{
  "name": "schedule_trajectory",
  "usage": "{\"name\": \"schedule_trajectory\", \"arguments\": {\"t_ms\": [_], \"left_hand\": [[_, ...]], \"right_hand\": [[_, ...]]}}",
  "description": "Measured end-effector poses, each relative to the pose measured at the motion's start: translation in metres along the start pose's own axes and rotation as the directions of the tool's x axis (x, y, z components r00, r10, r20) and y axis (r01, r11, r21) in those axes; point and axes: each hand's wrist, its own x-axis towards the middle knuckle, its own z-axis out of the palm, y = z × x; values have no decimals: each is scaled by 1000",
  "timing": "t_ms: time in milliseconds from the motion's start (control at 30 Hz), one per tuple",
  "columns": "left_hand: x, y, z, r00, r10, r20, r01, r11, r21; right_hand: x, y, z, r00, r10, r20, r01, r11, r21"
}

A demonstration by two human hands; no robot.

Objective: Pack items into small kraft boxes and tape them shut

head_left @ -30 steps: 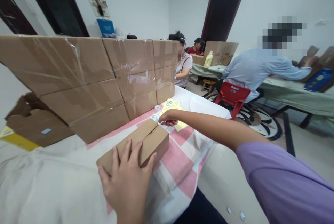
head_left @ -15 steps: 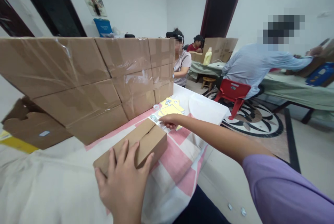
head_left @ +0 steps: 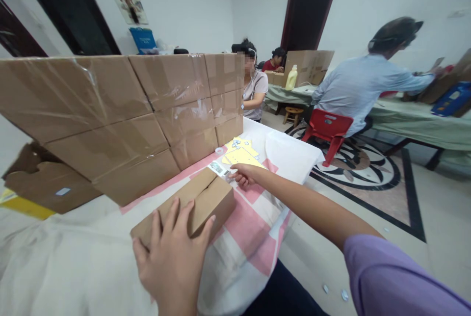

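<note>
A small brown cardboard box [head_left: 206,196] lies on the tablecloth, with a dark gap along the seam of its top. My left hand [head_left: 176,247] rests on the box's near part, fingers spread over the top and thumb by its right edge. Just past the far end of the box, my right hand [head_left: 243,176] has its fingers curled together; whatever is pinched in them is too small to make out. Beside those fingertips lies a small printed label or card [head_left: 218,168]. Yellow sheets [head_left: 241,153] with small pale pieces on them lie beyond.
Taped cardboard boxes [head_left: 147,110] form a wall along the table's left side. A clear tape roll [head_left: 220,150] lies at their foot. An opened carton [head_left: 55,183] stands at far left. Several people work at other tables; one sits on a red chair [head_left: 328,127].
My right hand has moved slightly right, away from the box, and more of the printed label shows. My left hand stays on the box. The view has shifted a little.
</note>
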Motion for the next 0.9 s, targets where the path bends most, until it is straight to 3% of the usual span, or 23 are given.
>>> {"name": "schedule_trajectory", "arguments": {"t_ms": [100,200,400,533,667,900], "left_hand": [[-1,2,-2,1000,-13,-10,13,1000,18],[-1,3,-2,1000,-5,-9,5,1000,21],[0,-2,1,1000,9,-12,-9,1000,7],[0,-2,2,1000,7,-20,-7,1000,7],[0,0,0,999,3,-32,-3,1000,6],[-1,3,1,1000,-7,-20,8,999,46]], "right_hand": [[3,9,-6,996,81,33,-83,994,69],[2,22,-12,997,61,45,-65,993,103],[0,44,-6,992,-115,-60,123,979,164],[4,45,4,968,-246,-50,250,937,242],[8,45,12,934,-352,-68,356,894,272],[11,46,28,852,-468,-232,522,792,317]]}}
